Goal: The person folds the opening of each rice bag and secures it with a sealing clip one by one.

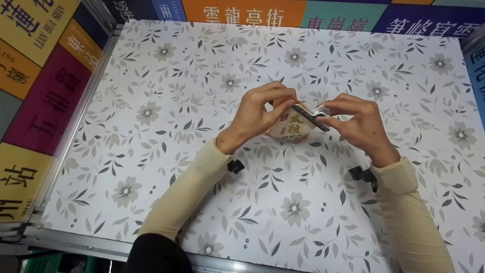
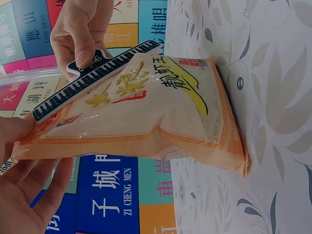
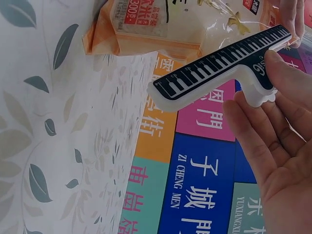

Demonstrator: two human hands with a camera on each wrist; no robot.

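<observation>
A bag of rice (image 1: 291, 127), clear plastic with orange edges and printed characters, stands upright on the table. My left hand (image 1: 261, 108) pinches its top edge between thumb and fingers. A white clip with a black piano-key pattern (image 3: 219, 63) is held by its handle in my right hand (image 1: 354, 117), thumb on the patterned side. In the left wrist view the same clip (image 2: 97, 80) slants across the bag's upper part, one end close to the left thumb. Whether its jaws grip the plastic I cannot tell.
White floral cloth (image 1: 227, 197) covers the table. Panels with coloured station names (image 1: 242, 13) rise along the back and the left side (image 1: 45, 98). Small black mounts (image 1: 235, 166) sit at both wrists. A green crate (image 1: 41, 261) shows below the front left corner.
</observation>
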